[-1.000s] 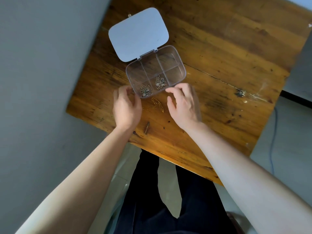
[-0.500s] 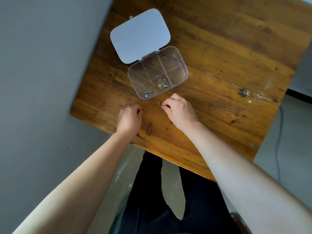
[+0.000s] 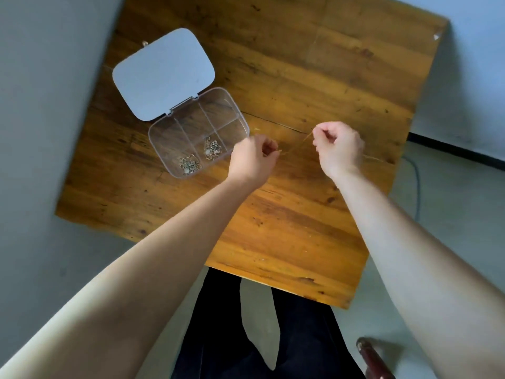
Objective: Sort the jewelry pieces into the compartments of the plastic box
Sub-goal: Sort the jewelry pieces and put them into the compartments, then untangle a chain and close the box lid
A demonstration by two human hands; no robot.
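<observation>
I see the open box (image 3: 175, 127) with earrings (image 3: 189, 164) in its two nearest compartments (image 3: 211, 149). Right of the box, my left hand (image 3: 252, 160) and right hand (image 3: 340, 149) pinch a thin chain (image 3: 296, 146) stretched between them.

The plastic box (image 3: 199, 131) sits on the table (image 3: 300, 64), left of centre, its lid (image 3: 163, 73) open and lying flat on the far-left side. 2 clusters of jewelry lie in its near compartments: 1 (image 3: 189, 165) at the near-left, 1 (image 3: 212, 149) just right of it. The left hand (image 3: 252, 159) is just right of the box, the right hand (image 3: 338, 149) farther right, with a chain (image 3: 296, 146) stretched between them above the table.
</observation>
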